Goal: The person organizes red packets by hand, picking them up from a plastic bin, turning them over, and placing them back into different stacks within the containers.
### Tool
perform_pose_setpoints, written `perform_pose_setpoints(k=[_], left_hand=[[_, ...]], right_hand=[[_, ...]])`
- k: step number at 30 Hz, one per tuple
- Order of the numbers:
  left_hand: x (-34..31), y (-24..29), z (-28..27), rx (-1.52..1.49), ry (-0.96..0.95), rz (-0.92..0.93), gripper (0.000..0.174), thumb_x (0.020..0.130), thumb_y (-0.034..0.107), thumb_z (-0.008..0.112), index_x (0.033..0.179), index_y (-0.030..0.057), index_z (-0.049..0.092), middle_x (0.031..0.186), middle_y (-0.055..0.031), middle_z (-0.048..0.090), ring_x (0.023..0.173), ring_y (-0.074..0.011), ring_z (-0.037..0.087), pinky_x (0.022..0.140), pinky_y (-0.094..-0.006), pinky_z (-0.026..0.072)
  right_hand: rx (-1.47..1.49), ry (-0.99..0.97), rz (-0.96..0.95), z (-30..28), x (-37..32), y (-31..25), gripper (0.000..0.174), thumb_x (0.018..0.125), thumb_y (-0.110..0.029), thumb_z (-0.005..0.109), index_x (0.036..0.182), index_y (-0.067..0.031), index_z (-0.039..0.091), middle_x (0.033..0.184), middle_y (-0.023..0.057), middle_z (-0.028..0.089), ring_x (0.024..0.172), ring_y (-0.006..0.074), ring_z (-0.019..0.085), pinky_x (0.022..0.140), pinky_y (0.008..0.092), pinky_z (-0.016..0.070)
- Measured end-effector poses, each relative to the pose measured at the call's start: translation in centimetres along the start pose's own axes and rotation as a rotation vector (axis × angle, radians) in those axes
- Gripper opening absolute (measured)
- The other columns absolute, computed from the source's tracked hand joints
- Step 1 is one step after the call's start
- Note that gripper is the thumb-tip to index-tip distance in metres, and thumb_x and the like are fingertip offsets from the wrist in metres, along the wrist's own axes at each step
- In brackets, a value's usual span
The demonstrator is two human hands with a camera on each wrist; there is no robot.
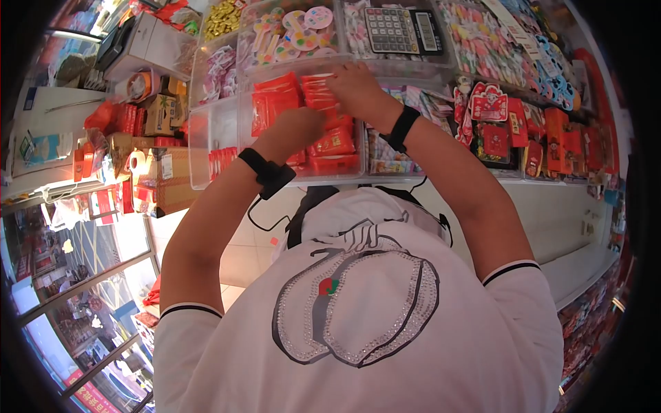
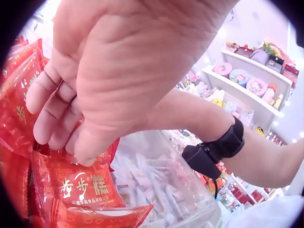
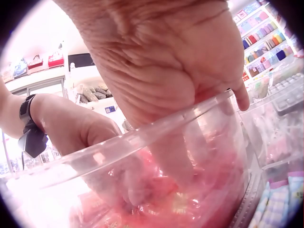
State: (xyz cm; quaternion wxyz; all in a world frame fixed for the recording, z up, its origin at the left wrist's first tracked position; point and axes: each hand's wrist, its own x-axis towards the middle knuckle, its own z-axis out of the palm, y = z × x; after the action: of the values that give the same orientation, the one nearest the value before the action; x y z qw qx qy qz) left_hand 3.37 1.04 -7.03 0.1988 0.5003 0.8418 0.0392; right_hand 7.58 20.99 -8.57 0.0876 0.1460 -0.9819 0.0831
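Note:
Red, gold-lettered packets [image 1: 275,103] [image 2: 80,183] [image 3: 180,204] fill a clear plastic bin [image 1: 337,165] [image 3: 118,147]. Over the bin's middle, my left hand [image 1: 299,127] [image 2: 118,71] [image 3: 76,121] has its fingers loosely bent, their tips against the packets; no packet shows lifted in it. My right hand [image 1: 358,93] [image 3: 166,71] reaches over the bin's right side, fingers extended down among the packets and thumb near the rim. Packets and clear plastic partly obscure its fingertips.
Neighbouring clear bins hold wrapped sweets [image 1: 475,41], gold pieces [image 1: 224,19] and lollipops [image 1: 296,31]. A calculator [image 1: 396,31] lies behind the right hand. Red boxes [image 1: 561,138] stand at right, a cardboard box [image 1: 172,175] at left.

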Motion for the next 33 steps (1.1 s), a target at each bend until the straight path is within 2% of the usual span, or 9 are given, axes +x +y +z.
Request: perform_pose_setpoints(k=[3,7,10,12,16,19,25,27,33], left_hand=[[0.5,0.6,0.3,0.03,-0.119,-0.099,0.021,0.086,0.022,0.063,0.1,0.0069,0.065,0.095,-0.0151,0.071,0.094,-0.0366,0.068,0.078,-0.048,0.0526],[0.6,-0.2,1.1,0.04,-0.159,0.034,0.025,0.085,0.022,0.064,0.107,0.0089,0.067,0.098,-0.0133,0.071,0.096,-0.0345,0.068,0.08,-0.0483,0.0529],[0.8,0.1,0.4,0.075,-0.195,0.066,0.029,0.086,0.022,0.064,0.112,0.0099,0.068,0.101,-0.0121,0.071,0.098,-0.0329,0.069,0.081,-0.0478,0.0533],[0.7,0.1,-0.3,0.049,-0.204,0.027,0.031,0.087,0.021,0.064,0.117,0.0107,0.067,0.103,-0.0114,0.071,0.098,-0.0317,0.068,0.08,-0.0465,0.054],[1.0,-0.4,-0.1,0.14,-0.037,0.04,0.033,0.09,0.019,0.062,0.122,0.0128,0.065,0.103,-0.0099,0.07,0.098,-0.0296,0.068,0.08,-0.0439,0.0562],[1.3,-0.6,0.7,0.186,0.027,0.047,0.027,0.092,0.019,0.061,0.118,0.0118,0.064,0.101,-0.0088,0.07,0.098,-0.0286,0.069,0.079,-0.0428,0.0577],[2.0,-0.2,1.9,0.233,0.155,0.029,0.022,0.093,0.024,0.062,0.105,0.0057,0.061,0.09,-0.0115,0.071,0.084,-0.0307,0.071,0.066,-0.0433,0.0588],[1.9,-0.2,1.9,0.239,0.199,0.044,0.025,0.094,0.026,0.062,0.105,0.0037,0.059,0.085,-0.013,0.07,0.077,-0.0319,0.072,0.062,-0.0432,0.0585],[2.1,-0.4,2.1,0.202,0.261,0.063,0.025,0.094,0.025,0.061,0.104,0.0026,0.056,0.077,-0.0124,0.069,0.07,-0.0326,0.071,0.059,-0.0435,0.0574]], right_hand=[[-0.004,-0.016,0.01,-0.2,-0.1,-0.1,0.046,0.064,-0.023,0.088,0.103,-0.0079,0.07,0.12,0.0122,0.062,0.117,0.0321,0.057,0.101,0.0471,0.0412],[-0.014,-0.036,0.031,0.2,0.2,0.0,0.045,0.064,-0.023,0.087,0.102,-0.008,0.07,0.115,0.0119,0.062,0.115,0.0318,0.057,0.1,0.0468,0.0413],[-0.049,0.139,-0.041,0.6,-0.1,0.2,0.02,0.071,-0.017,0.078,0.088,-0.0087,0.074,0.105,0.0124,0.067,0.105,0.0301,0.063,0.088,0.0458,0.0466],[-0.053,0.132,-0.034,0.9,0.0,0.2,0.016,0.073,-0.015,0.073,0.087,-0.0085,0.074,0.103,0.0131,0.067,0.105,0.0305,0.063,0.087,0.0458,0.0465],[-0.044,0.141,-0.026,1.3,0.2,0.2,0.012,0.076,-0.01,0.068,0.086,-0.0081,0.074,0.101,0.0139,0.067,0.104,0.0311,0.063,0.087,0.0457,0.0459],[-0.025,-0.017,0.029,1.1,0.4,0.3,0.028,0.072,-0.02,0.08,0.096,-0.0086,0.071,0.113,0.0124,0.063,0.114,0.0318,0.058,0.097,0.0461,0.0418],[-0.002,-0.057,0.026,0.5,0.4,0.4,0.028,0.072,-0.025,0.078,0.094,-0.0094,0.072,0.113,0.012,0.063,0.113,0.0323,0.059,0.095,0.0469,0.0441],[0.045,-0.052,0.001,0.1,0.3,0.6,0.031,0.071,-0.027,0.079,0.095,-0.0088,0.071,0.118,0.0138,0.062,0.115,0.0338,0.058,0.096,0.048,0.0442],[0.069,-0.022,-0.017,-0.1,-0.8,-0.3,0.04,0.067,-0.028,0.082,0.1,-0.007,0.071,0.14,0.0196,0.053,0.129,0.0375,0.051,0.102,0.0538,0.0429]])
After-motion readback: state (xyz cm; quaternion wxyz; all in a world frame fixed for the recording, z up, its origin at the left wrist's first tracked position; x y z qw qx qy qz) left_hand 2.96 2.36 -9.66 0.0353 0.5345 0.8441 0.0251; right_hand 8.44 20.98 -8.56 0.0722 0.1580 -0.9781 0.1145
